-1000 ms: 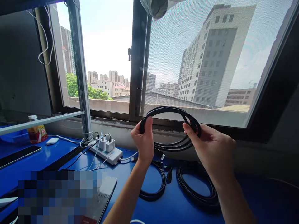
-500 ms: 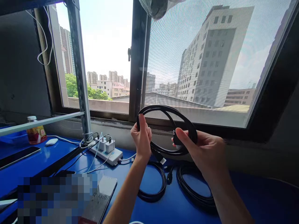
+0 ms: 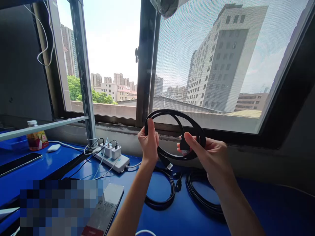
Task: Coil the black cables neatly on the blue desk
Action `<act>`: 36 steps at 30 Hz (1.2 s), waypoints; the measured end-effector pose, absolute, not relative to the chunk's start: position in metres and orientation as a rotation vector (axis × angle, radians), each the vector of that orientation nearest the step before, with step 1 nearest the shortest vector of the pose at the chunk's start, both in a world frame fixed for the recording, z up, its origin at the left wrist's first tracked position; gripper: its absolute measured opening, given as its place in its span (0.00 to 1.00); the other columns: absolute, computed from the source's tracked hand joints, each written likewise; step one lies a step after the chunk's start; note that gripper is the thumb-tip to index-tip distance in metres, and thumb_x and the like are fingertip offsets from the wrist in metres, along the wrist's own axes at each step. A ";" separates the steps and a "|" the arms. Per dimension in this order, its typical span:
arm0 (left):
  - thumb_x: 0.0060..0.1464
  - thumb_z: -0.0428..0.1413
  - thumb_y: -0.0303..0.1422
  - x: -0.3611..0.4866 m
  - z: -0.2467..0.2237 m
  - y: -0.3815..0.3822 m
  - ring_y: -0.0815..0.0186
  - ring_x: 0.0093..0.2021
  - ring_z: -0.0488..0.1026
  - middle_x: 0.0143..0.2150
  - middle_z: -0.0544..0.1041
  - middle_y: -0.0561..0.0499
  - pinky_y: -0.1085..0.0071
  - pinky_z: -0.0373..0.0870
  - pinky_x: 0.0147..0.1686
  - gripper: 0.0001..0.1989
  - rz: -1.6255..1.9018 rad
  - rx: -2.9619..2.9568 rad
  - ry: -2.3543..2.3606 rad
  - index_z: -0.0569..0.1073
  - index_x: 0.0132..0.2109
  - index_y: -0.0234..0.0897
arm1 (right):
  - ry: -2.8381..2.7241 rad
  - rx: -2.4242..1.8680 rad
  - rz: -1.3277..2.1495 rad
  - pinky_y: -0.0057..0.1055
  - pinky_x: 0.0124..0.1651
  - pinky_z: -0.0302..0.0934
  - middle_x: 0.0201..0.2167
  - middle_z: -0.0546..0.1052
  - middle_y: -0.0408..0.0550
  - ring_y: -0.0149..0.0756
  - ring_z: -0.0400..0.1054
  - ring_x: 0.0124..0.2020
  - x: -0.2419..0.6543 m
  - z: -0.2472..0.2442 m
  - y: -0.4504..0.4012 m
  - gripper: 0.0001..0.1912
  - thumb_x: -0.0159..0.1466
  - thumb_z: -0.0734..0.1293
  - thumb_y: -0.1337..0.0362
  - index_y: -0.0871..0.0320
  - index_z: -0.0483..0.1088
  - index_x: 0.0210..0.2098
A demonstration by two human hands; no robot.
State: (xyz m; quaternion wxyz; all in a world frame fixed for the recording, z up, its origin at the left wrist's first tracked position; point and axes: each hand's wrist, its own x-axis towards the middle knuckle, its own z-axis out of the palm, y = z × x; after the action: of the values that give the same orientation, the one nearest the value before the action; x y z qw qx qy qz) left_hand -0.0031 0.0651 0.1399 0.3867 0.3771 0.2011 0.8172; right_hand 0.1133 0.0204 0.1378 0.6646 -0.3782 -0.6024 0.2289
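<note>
Our left hand (image 3: 148, 142) and right hand (image 3: 213, 152) grip a cable (image 3: 200, 131) above two coils (image 3: 161, 206); a phone (image 3: 108, 201) shows blurred digits.

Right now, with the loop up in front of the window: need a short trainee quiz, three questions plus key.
1. What do the left hand and right hand hold together?
a) phone
b) coiled black cable
c) white cord

2. True or false: in the picture, the bottle stands left of the power strip.

3. Which hand is nearer the plug inside the loop?

Key: 1 b; 2 true; 3 the right hand.
</note>
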 end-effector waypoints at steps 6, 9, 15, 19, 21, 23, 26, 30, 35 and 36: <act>0.32 0.58 0.62 0.001 0.139 0.063 0.80 0.11 0.44 0.11 0.46 0.63 0.77 0.38 0.11 0.35 2.159 0.942 0.493 0.49 0.16 0.39 | -1.293 -0.803 0.606 0.29 0.21 0.65 0.17 0.74 0.47 0.36 0.68 0.17 0.110 0.143 0.018 0.22 0.46 0.74 0.44 0.58 0.75 0.20; 0.30 0.58 0.63 0.007 0.137 0.062 0.80 0.11 0.43 0.11 0.46 0.63 0.77 0.38 0.11 0.35 2.064 0.976 0.464 0.49 0.16 0.39 | -1.297 -0.733 0.689 0.31 0.20 0.66 0.08 0.64 0.40 0.32 0.60 0.10 0.110 0.143 0.015 0.23 0.47 0.73 0.43 0.57 0.73 0.18; 0.28 0.57 0.63 0.019 0.134 0.060 0.80 0.11 0.44 0.11 0.48 0.64 0.78 0.40 0.10 0.34 1.929 0.909 0.420 0.54 0.19 0.38 | -1.310 -0.746 0.439 0.31 0.16 0.64 0.10 0.64 0.38 0.28 0.55 0.08 0.116 0.141 0.012 0.19 0.50 0.73 0.45 0.56 0.73 0.22; 0.41 0.59 0.56 0.017 0.137 0.057 0.80 0.12 0.44 0.12 0.49 0.65 0.79 0.41 0.11 0.26 1.922 0.789 0.485 0.63 0.28 0.37 | -1.344 -0.867 0.023 0.32 0.18 0.63 0.28 0.77 0.45 0.34 0.66 0.16 0.114 0.141 0.008 0.25 0.52 0.74 0.52 0.51 0.73 0.47; 0.50 0.58 0.49 0.014 0.140 0.055 0.79 0.12 0.43 0.12 0.49 0.65 0.79 0.42 0.12 0.20 1.876 0.781 0.539 0.65 0.30 0.36 | -1.340 -0.866 -0.150 0.35 0.24 0.66 0.35 0.77 0.47 0.40 0.70 0.23 0.111 0.141 0.006 0.29 0.53 0.74 0.53 0.51 0.69 0.53; 0.55 0.55 0.44 0.010 0.142 0.055 0.79 0.11 0.43 0.12 0.47 0.64 0.79 0.41 0.12 0.17 1.831 0.782 0.575 0.65 0.28 0.36 | -1.321 -0.858 -0.242 0.38 0.28 0.68 0.39 0.76 0.49 0.47 0.72 0.32 0.109 0.140 0.005 0.29 0.55 0.72 0.52 0.52 0.68 0.54; 0.57 0.54 0.41 0.006 0.143 0.058 0.79 0.12 0.43 0.12 0.47 0.63 0.77 0.41 0.12 0.17 1.806 0.820 0.628 0.64 0.25 0.35 | -1.320 -0.911 -0.231 0.42 0.32 0.68 0.47 0.73 0.50 0.51 0.72 0.39 0.110 0.138 0.006 0.27 0.59 0.68 0.51 0.52 0.67 0.56; 0.54 0.56 0.42 -0.002 0.140 0.067 0.79 0.14 0.45 0.13 0.50 0.62 0.78 0.43 0.13 0.18 1.889 0.991 0.722 0.68 0.23 0.35 | -1.392 -1.046 -0.282 0.46 0.36 0.67 0.41 0.76 0.49 0.50 0.72 0.32 0.120 0.136 0.010 0.27 0.59 0.67 0.51 0.51 0.68 0.55; 0.52 0.58 0.40 -0.014 0.139 0.074 0.79 0.15 0.47 0.13 0.53 0.60 0.79 0.45 0.15 0.20 1.974 1.209 0.812 0.65 0.18 0.35 | -1.565 -1.139 -0.316 0.44 0.34 0.67 0.36 0.76 0.49 0.46 0.71 0.26 0.126 0.137 0.012 0.27 0.59 0.65 0.46 0.48 0.68 0.55; 0.52 0.58 0.38 -0.014 0.139 0.075 0.79 0.14 0.48 0.13 0.53 0.60 0.79 0.45 0.16 0.21 1.951 1.252 0.831 0.64 0.16 0.34 | -1.588 -1.143 -0.391 0.44 0.34 0.67 0.35 0.76 0.49 0.46 0.71 0.26 0.125 0.136 0.014 0.26 0.60 0.65 0.49 0.50 0.68 0.56</act>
State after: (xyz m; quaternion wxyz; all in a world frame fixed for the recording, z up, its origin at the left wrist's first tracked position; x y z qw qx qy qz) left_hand -0.0145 0.0751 0.1392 0.3329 0.4794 0.3182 0.7470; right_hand 0.1251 0.0142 0.1363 0.5424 -0.4812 -0.6687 -0.1645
